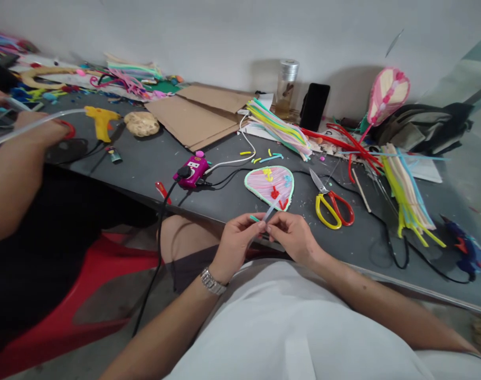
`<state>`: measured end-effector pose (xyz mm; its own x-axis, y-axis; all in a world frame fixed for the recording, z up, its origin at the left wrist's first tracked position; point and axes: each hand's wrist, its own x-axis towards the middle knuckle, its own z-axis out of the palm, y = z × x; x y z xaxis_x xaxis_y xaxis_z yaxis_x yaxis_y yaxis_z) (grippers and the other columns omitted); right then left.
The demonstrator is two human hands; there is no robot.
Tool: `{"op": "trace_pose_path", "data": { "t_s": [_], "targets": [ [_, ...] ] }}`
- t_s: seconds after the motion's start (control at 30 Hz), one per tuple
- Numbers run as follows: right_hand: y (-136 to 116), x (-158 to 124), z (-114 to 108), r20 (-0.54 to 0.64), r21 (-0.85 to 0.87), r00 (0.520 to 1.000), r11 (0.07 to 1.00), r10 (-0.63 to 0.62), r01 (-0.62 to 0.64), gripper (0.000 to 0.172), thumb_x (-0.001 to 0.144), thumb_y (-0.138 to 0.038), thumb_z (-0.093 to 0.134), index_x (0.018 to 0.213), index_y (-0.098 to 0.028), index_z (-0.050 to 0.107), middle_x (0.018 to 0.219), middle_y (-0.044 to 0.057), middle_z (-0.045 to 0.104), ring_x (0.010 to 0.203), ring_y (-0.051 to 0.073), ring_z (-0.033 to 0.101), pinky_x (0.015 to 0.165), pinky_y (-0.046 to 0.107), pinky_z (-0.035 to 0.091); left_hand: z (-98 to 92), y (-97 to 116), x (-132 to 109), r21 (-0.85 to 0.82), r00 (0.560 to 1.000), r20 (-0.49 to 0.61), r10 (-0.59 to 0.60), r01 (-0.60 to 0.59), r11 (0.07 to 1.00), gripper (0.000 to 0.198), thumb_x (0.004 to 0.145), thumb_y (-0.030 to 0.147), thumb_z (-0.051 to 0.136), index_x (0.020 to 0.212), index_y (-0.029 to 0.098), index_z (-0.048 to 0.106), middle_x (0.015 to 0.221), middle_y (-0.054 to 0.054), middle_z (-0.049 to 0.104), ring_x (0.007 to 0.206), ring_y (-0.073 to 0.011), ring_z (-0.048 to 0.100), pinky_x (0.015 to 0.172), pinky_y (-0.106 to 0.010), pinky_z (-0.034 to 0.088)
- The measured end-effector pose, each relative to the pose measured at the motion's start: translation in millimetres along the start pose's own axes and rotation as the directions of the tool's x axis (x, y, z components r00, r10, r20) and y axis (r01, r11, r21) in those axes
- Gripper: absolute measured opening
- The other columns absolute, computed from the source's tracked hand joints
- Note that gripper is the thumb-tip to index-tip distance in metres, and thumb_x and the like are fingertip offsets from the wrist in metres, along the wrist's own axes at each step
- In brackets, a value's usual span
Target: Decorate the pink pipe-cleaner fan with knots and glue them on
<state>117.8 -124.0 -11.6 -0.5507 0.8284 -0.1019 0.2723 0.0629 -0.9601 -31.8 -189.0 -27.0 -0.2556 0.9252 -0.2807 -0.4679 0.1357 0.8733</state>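
My left hand (pixel 240 237) is closed, pinching a translucent glue stick (pixel 271 210) that points up and away. A short green piece of pipe cleaner (pixel 254 218) shows at the same fingers. My right hand (pixel 293 235) is closed too, its fingertips pressed together against the lower part of the stick; what they pinch is hidden. Just beyond, a rounded pink panel (pixel 260 182) with a pale green edge lies flat, bearing yellow, blue and red pieces. Right of it rest scissors (pixel 330 203) with one yellow and one red handle. Small yellow and blue offcuts (pixel 270 158) lie behind the panel.
Pipe cleaner bundles (pixel 280 129) (pixel 408 190), a blue glue gun (pixel 465 245) and a magenta power adapter (pixel 192 171) with cables lie around. Cardboard (pixel 208 116), a bottle (pixel 286 87) and a phone (pixel 315 105) are behind. At left, another person's arm (pixel 22 158) is near a yellow glue gun (pixel 100 121).
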Motion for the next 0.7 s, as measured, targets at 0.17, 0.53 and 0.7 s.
{"op": "trace_pose_path", "data": {
  "t_s": [0.17, 0.53, 0.7],
  "targets": [
    [2.1, -0.5, 1.5, 0.016, 0.021, 0.999, 0.999, 0.029, -0.030, 0.018, 0.085, -0.037, 0.065, 0.077, -0.020, 0.066, 0.067, 0.000, 0.068, 0.062, 0.014, 0.059, 0.061, 0.026, 0.046, 1.6, -1.3, -0.2, -0.006, 0.999, -0.036, -0.019, 0.019, 1.000, 0.032, 0.066, 0.034, 0.092, 0.088, 0.015, 0.079, 0.071, -0.002, 0.072, 0.064, -0.0123, 0.061, 0.064, -0.024, 0.050],
    [1.7, -7.7, -9.6, 0.061, -0.035, 0.998, 0.999, -0.003, 0.005, 0.015, 0.085, -0.032, 0.067, 0.079, -0.019, 0.071, 0.075, 0.000, 0.072, 0.068, 0.014, 0.061, 0.064, 0.026, 0.044, -5.1, 0.2, 0.5, 0.073, 0.991, 0.128, -0.031, 0.022, 0.997, 0.028, 0.080, 0.042, 0.082, 0.088, 0.016, 0.074, 0.065, 0.002, 0.063, 0.058, -0.0089, 0.053, 0.055, -0.020, 0.041],
    [-0.7, -9.8, -11.2, 0.068, 0.100, 0.998, 0.995, 0.005, -0.012, 0.023, 0.083, -0.041, 0.072, 0.076, -0.019, 0.068, 0.068, 0.000, 0.068, 0.062, 0.014, 0.057, 0.059, 0.026, 0.044, -1.6, 4.1, -0.3, 0.063, 0.989, 0.146, -0.032, 0.023, 0.998, 0.030, 0.077, 0.043, 0.084, 0.084, 0.016, 0.072, 0.064, 0.001, 0.064, 0.059, -0.0108, 0.056, 0.057, -0.021, 0.043]
  ]
}}
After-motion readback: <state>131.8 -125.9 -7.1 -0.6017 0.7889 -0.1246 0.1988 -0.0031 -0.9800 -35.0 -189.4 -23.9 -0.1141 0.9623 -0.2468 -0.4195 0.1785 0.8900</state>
